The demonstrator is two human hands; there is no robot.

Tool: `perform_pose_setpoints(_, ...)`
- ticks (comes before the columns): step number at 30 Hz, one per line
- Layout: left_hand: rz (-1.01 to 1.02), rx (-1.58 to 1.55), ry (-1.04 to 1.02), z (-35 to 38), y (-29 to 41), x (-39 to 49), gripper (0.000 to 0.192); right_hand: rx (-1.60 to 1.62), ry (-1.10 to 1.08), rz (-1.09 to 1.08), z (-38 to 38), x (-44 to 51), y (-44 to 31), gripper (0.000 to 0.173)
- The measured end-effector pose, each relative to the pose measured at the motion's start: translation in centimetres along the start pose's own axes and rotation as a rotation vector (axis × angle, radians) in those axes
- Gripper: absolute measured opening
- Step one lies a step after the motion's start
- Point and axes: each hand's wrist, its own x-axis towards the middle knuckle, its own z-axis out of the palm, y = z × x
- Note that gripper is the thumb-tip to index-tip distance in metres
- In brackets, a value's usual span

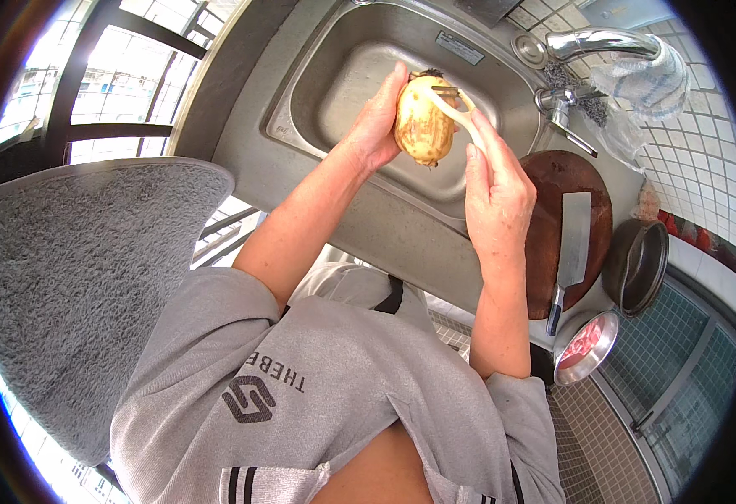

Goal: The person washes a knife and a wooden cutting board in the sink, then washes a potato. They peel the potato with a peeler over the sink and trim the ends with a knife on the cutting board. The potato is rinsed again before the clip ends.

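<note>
Above the sink my left hand (382,120) grips a pale yellow root vegetable (423,129), which looks like a section of lotus root. Brown streaks mark its skin, and a dark tuft tops its far end. My left fingers are mostly hidden behind it. A cream Y-shaped peeler (465,115) is in my right hand (499,179), held by the handle between thumb and fingers. The peeler's metal blade is at the upper right side of the root, apparently against it. Below both hands lies the stainless steel sink (349,79).
A cleaver (575,239) lies on a round brown cutting board (538,264) right of the sink. Beyond are a dark pot (645,268) and a metal bowl of raw meat (585,346). The faucet (601,44) carries a cloth (648,79). Grey fleecy fabric (91,277) hangs at left.
</note>
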Motion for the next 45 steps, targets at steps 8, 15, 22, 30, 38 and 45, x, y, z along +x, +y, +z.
perform_pose_setpoints(8,0.197,0.094,0.076,-0.6,0.0,2.2,0.051,-0.093,0.091,-0.146,0.9,0.7,1.0,0.043)
perform_pose_setpoints(15,0.230,-0.141,0.144,-1.4,0.7,4.5,0.056,-0.095,0.012,-0.034,1.0,-1.7,2.0,0.041)
perform_pose_setpoints(22,0.247,-0.283,0.090,-1.7,3.0,5.9,0.062,0.048,-0.069,0.186,1.4,-3.6,2.7,0.036)
perform_pose_setpoints(30,0.017,-0.226,0.001,-0.2,1.8,3.3,0.056,0.033,0.100,-0.151,0.1,2.2,1.8,0.035)
perform_pose_setpoints(38,0.110,-0.113,0.027,-0.1,1.5,3.3,0.030,-0.098,0.110,-0.229,1.3,4.2,1.7,0.035)
perform_pose_setpoints(45,0.184,-0.043,0.119,-0.6,0.9,4.6,0.028,-0.134,0.067,-0.120,1.6,2.3,2.0,0.037)
